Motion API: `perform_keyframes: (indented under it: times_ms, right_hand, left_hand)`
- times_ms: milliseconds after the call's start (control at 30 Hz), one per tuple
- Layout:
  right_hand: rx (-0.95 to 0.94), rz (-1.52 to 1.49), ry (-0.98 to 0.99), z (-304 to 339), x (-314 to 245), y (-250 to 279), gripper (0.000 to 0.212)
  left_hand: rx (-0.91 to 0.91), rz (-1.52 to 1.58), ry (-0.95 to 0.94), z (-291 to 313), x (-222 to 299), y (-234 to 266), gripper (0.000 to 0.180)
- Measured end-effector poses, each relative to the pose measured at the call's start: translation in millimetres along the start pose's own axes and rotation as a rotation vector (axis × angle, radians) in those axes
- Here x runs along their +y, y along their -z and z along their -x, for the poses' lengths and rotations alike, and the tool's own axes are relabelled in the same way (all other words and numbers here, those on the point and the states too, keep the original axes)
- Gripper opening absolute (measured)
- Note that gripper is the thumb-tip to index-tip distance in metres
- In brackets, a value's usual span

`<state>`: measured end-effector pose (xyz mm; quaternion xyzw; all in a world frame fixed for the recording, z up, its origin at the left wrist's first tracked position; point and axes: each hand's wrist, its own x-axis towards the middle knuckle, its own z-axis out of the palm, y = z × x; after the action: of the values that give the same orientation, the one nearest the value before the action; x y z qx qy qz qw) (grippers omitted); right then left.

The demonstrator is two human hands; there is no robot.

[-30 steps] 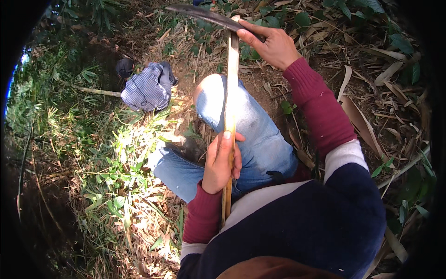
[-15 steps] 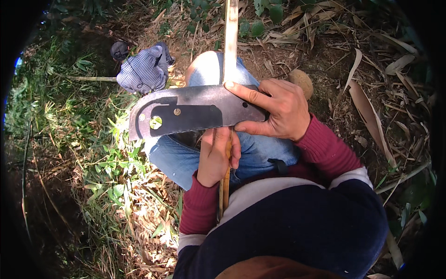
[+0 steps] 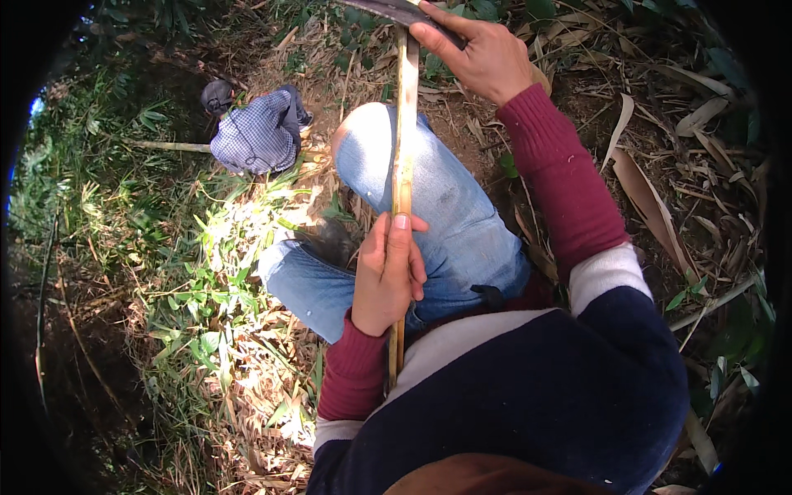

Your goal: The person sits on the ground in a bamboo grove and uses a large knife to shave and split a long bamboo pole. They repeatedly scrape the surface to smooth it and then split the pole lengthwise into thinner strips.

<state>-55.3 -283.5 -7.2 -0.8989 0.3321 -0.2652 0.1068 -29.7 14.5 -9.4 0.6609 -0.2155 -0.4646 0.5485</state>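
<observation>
A long, narrow, pale bamboo strip runs upright through the picture, from the top down over my thigh to my waist. My left hand is closed around its lower part, with the thumb lying along it. At the top edge my right hand grips a broad dark metal blade, thumb and fingers pinching its right end. The blade lies across the strip at its upper part and shows nearly edge-on. Its upper side is cut off by the picture's edge.
My bent legs in blue jeans lie under the strip. At the upper left another person in a checked shirt crouches beside a thin pole. Dry leaves cover the ground at right, green plants at left.
My right hand has moved the blade up and away along the strip, turning it from flat-on to nearly edge-on. The left hand still holds the strip near the same place.
</observation>
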Motion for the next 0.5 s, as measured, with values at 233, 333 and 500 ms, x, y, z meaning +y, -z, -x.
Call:
perform_keyframes:
  times_ms: [233, 333, 500]
  right_hand:
    - [0.017, -0.447, -0.023, 22.7, 15.6, -16.0, 0.066]
    - [-0.025, -0.521, 0.103, 66.8, -4.5, -0.1, 0.06]
    - [-0.118, -0.355, 0.414, 121.0, -26.7, 31.8, 0.071]
  left_hand:
    - [-0.035, 0.036, 0.028, -3.8, 1.2, 4.3, 0.048]
    - [-0.081, 0.173, 0.075, -7.2, 0.4, 6.3, 0.053]
    - [-0.185, 0.206, 0.022, -12.2, -16.4, 17.6, 0.06]
